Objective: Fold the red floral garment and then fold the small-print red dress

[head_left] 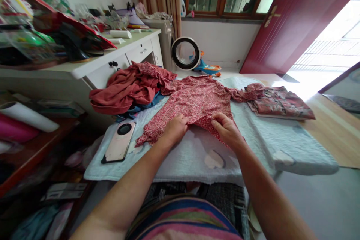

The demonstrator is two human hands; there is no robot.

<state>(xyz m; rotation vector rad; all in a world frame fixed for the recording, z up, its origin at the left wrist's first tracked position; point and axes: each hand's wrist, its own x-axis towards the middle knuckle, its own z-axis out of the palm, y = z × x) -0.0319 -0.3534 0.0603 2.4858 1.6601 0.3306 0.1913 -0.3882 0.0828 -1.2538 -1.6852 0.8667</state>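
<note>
A red garment with a small floral print lies spread on a pale blue padded board. My left hand grips its lower hem, fingers curled over the cloth. Just to the right, my right hand pinches the same hem where the fabric is bunched up between the two hands. The hem's left corner lies flat toward a phone.
The pink phone rests on the board's left end. A heap of red and blue clothes lies at the back left, a folded patterned garment at the back right. A cluttered white desk stands left; an open door is right.
</note>
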